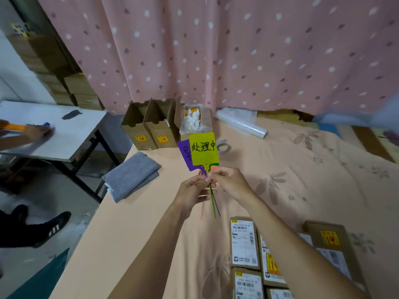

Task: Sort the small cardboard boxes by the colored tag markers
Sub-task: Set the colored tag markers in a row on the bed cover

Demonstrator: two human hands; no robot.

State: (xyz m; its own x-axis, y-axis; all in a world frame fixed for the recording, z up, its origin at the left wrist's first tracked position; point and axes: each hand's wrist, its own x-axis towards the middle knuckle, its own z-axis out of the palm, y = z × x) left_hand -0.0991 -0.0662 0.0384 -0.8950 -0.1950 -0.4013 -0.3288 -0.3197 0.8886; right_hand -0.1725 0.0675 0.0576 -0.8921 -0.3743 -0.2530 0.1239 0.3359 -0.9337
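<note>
Pinching tag markers (pixel 203 152) above open bedspread (pixel 291 169), hands (pixel 212 184).

1. The yellow tag (pixel 203 148) and purple tag (pixel 185 156) look like smooth, matt plastic
2. The small boxes (pixel 245 242) are matt brown cardboard with glossy paper labels
3. The table cover (pixel 280 169) is soft peach cloth, slightly creased
4. The curtain (pixel 216 50) is matt pink fabric
5. The folded towel (pixel 131 176) is rough grey cloth
6. The roll (pixel 241 124) is shiny clear plastic film
</note>
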